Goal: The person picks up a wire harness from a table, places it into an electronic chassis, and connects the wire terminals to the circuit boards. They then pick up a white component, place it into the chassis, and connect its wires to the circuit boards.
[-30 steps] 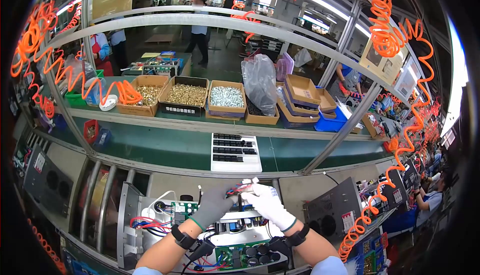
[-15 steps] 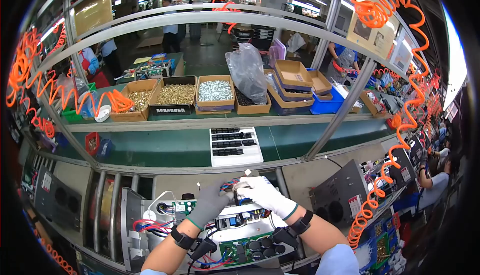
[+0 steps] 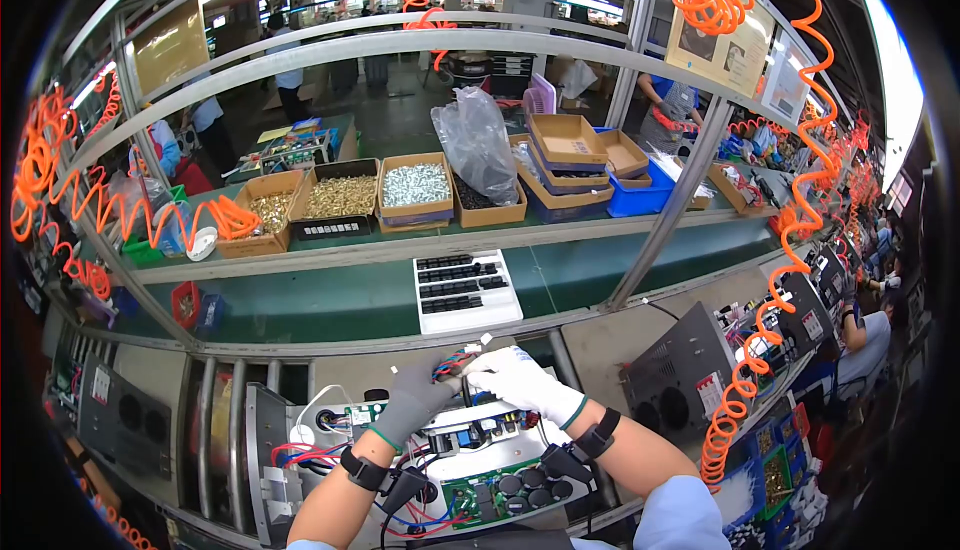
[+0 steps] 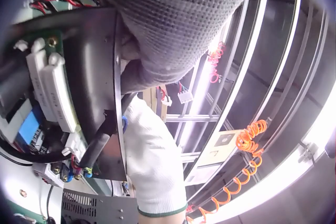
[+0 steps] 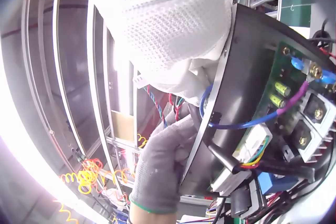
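Behind the panel edge of an opened metal unit (image 3: 262, 460), my two gloved hands meet over a bundle of red and blue wires (image 3: 455, 363). The left hand (image 3: 415, 400), in a grey glove, grips the bundle with curled fingers. My right hand (image 3: 522, 387), in a white glove, pinches the wires beside it. White connectors (image 4: 185, 97) hang at the wire ends. A black panel (image 5: 249, 61) stands between the wrist cameras and the fingertips, partly hiding them. A black sleeved cable (image 4: 100, 142) and a blue wire (image 5: 236, 126) pass over the panel's edge.
A green circuit board (image 3: 510, 497) lies in the unit's near side. Beyond the hands is a white tray (image 3: 465, 322) of black parts. Boxes of screws (image 3: 415, 185) line the shelf. Another grey unit (image 3: 680, 370) stands right, near a hanging orange coiled hose (image 3: 745, 390).
Both hands stay together at the wire bundle and have drawn in closer around it. The connector ends now stick out beyond the fingers. The head view has shifted rightward.
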Demonstrator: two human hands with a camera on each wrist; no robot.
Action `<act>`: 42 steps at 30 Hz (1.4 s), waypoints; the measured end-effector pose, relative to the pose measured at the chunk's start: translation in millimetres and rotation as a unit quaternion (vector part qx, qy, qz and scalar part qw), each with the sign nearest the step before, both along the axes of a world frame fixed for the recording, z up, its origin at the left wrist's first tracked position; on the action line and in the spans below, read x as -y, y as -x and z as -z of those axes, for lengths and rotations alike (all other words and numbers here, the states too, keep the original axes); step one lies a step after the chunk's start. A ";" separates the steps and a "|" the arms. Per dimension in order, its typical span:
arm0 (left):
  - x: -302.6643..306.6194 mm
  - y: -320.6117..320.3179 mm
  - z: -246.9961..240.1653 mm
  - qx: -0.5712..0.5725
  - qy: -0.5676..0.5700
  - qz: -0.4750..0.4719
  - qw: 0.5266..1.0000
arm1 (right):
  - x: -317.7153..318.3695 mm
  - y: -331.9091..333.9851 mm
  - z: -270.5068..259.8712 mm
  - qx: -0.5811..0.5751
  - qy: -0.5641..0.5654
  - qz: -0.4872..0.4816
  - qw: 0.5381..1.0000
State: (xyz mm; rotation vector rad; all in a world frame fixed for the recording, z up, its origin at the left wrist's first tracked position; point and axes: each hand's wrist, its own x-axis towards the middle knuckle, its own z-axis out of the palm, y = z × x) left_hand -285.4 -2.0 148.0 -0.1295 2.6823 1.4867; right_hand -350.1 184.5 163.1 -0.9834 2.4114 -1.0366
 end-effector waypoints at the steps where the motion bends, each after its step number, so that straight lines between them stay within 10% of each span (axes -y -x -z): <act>1: -1.0 0.1 0.2 -0.010 0.018 -0.002 1.000 | -0.8 2.2 3.9 -0.009 0.003 -0.004 1.000; 20: -1.7 -4.1 9.7 -0.067 0.070 -0.002 0.995 | -1.9 -5.0 -9.9 -0.002 -0.007 0.002 1.000; 22: -6.1 -8.0 -3.9 -0.071 0.121 -0.020 0.990 | -2.6 -12.3 -36.1 0.193 -0.037 0.030 0.980; 30: -2.5 -16.6 6.3 -0.149 0.109 0.013 0.983 | -0.3 -25.6 5.1 -0.318 -0.049 -0.061 0.945; 42: -5.8 -7.8 14.2 -0.206 0.111 0.003 0.972 | 1.0 -22.8 -11.6 -0.212 -0.003 -0.080 0.974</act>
